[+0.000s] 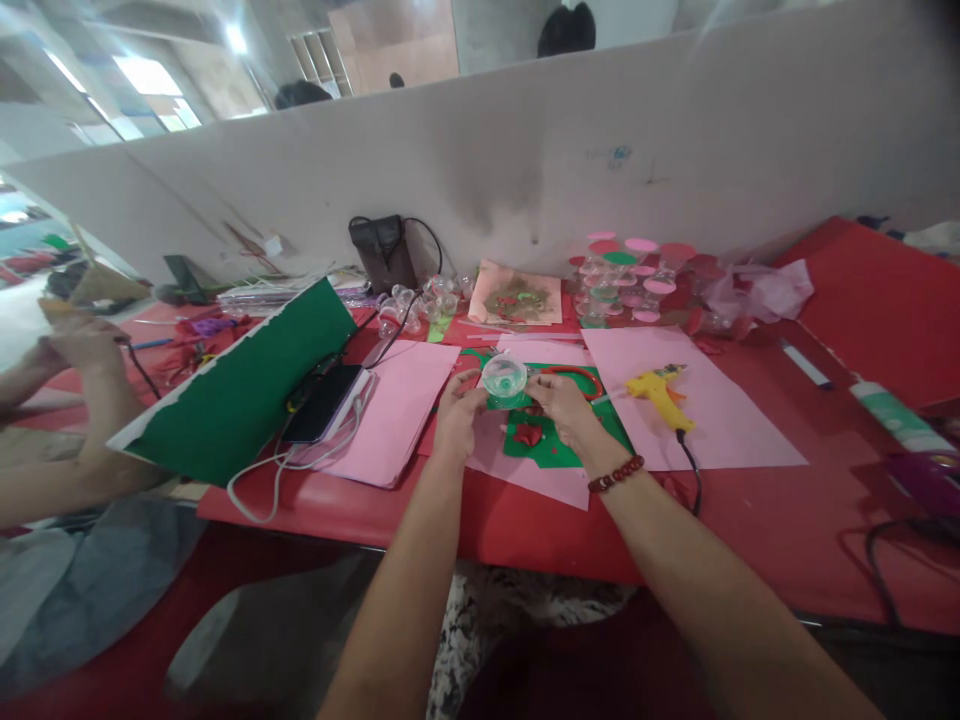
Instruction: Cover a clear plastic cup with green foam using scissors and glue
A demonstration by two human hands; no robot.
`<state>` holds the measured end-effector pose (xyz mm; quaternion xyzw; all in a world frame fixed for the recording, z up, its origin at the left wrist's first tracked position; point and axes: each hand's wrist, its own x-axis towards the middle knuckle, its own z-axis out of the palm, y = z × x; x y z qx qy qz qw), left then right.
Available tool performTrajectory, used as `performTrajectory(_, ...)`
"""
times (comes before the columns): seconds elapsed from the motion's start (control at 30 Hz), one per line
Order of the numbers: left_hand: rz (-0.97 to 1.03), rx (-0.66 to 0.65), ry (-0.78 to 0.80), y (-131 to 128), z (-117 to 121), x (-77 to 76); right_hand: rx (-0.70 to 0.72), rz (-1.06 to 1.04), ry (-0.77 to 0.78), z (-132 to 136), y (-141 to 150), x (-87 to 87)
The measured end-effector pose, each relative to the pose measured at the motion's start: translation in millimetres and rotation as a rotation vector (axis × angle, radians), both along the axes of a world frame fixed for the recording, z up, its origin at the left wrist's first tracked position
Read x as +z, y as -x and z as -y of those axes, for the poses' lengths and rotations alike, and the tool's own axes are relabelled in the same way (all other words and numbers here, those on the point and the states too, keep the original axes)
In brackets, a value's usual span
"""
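Between my two hands is a small clear plastic cup [505, 377], its round rim facing me and a green tint showing at its base. My left hand [460, 412] pinches it from the left side. My right hand [562, 405], with a beaded bracelet [616, 474] on the wrist, grips its right side. Beneath them lies a cut green sheet [559, 450] with red scraps [527, 434] on it. Red-handled scissors [577, 372] rest just behind my right hand, partly hidden by it. To the right, a yellow glue gun [660, 395] lies on pink paper [731, 430].
A green board [247, 390] leans at the left beside a phone [322, 403] with a white cable. Stacked cups with coloured discs [634, 280], clear plastic pieces [412, 305] and a black bag [382, 255] stand along the partition [480, 170]. Another person's arm [90, 400] is at far left.
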<state>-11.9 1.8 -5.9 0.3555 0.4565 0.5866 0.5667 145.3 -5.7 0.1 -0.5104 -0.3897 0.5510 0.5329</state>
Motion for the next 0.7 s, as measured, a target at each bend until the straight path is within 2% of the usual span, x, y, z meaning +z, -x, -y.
performTrajectory(0.23, -0.019, 0.006, -0.008, -1.1, -1.1, -1.9, -0.034, -0.031, 0.026, 1.1, 1.2, 0.9)
performTrajectory(0.43, 0.063, 0.01, 0.021, -2.3, 2.5, 5.8, -0.026, -0.042, 0.006, -0.6, 1.8, 2.0)
performTrajectory(0.7, 0.095, -0.028, -0.09, -1.8, 6.0, 15.1, 0.006, -0.021, -0.164, 2.9, 2.7, 3.1)
